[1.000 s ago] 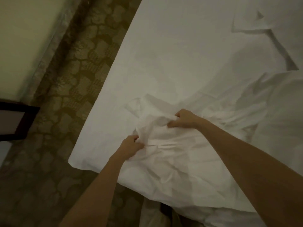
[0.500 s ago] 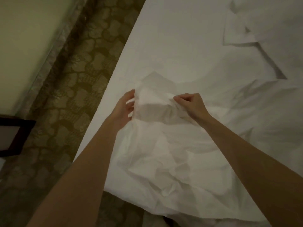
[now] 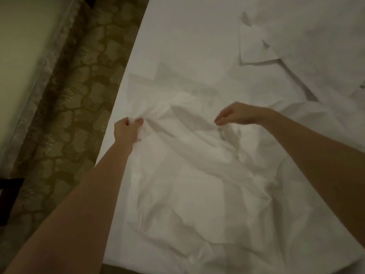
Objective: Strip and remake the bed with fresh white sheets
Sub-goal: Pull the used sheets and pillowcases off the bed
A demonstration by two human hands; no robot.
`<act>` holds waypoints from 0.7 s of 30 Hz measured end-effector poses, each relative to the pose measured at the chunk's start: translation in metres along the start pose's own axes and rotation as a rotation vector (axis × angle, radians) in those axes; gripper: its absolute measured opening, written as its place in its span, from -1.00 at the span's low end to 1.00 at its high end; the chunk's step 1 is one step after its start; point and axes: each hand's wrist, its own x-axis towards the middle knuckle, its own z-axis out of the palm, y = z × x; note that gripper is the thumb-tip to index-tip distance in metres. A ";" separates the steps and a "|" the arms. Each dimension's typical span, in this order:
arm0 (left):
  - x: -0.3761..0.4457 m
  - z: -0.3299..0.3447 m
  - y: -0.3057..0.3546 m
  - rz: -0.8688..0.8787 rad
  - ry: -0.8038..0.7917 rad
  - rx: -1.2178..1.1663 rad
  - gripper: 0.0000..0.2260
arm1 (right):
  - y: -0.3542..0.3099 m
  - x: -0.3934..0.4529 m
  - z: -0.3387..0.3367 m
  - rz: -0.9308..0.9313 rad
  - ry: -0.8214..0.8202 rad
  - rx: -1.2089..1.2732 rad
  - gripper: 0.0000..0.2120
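Your left hand [image 3: 127, 129] grips bunched fold of white sheet [image 3: 197, 175] near bed's [image 3: 177, 36] left edge. Your right hand [image 3: 235, 114] hovers just above sheet, fingers relaxed, holding nothing; contact possibly at fingertips, blur hides it. Sheet lies crumpled across bed. Patterned carpet [image 3: 83, 86] beside bed, wall [image 3: 23, 46] beyond.

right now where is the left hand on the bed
In the head view the left hand sits left of centre, gripping the crumpled white sheet near the bed's left edge, beside the patterned carpet.
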 end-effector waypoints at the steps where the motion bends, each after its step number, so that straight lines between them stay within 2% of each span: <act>1: 0.003 0.003 -0.002 -0.001 -0.002 0.008 -0.82 | 0.009 0.005 0.005 0.020 -0.021 -0.046 -0.70; 2: 0.005 0.006 -0.003 -0.005 -0.004 0.012 -0.89 | 0.017 0.010 0.010 0.033 0.000 -0.062 -0.67; 5: 0.015 0.014 0.001 -0.040 0.021 0.030 -0.59 | 0.033 0.023 0.025 0.067 0.171 -0.220 -0.60; 7: 0.024 0.019 0.006 -0.038 0.040 0.035 -0.56 | 0.032 0.027 0.031 0.082 0.225 -0.433 -0.52; 9: 0.031 0.026 0.010 -0.043 0.043 0.062 -0.56 | 0.024 0.031 0.031 0.050 0.137 -0.530 -0.54; 11: 0.037 0.032 0.011 -0.052 0.038 0.088 -0.55 | 0.016 0.036 0.031 0.035 -0.013 -0.544 -0.70; 13: 0.042 0.037 0.008 -0.034 0.036 0.095 -0.64 | 0.016 0.041 0.032 -0.015 -0.054 -0.552 -0.84; 14: 0.045 0.039 0.007 -0.017 0.041 0.100 -0.74 | 0.021 0.044 0.031 -0.041 -0.003 -0.482 -0.87; 16: 0.051 0.043 0.006 0.004 0.070 0.111 -0.88 | 0.032 0.046 0.022 -0.070 0.198 -0.186 -0.88; 18: 0.058 0.042 0.010 0.018 0.115 0.138 -0.83 | 0.045 0.048 0.004 -0.067 0.421 -0.031 -0.89; 21: 0.074 0.036 0.015 0.047 0.179 0.187 -0.72 | 0.065 0.053 -0.017 0.063 0.607 -0.040 -0.86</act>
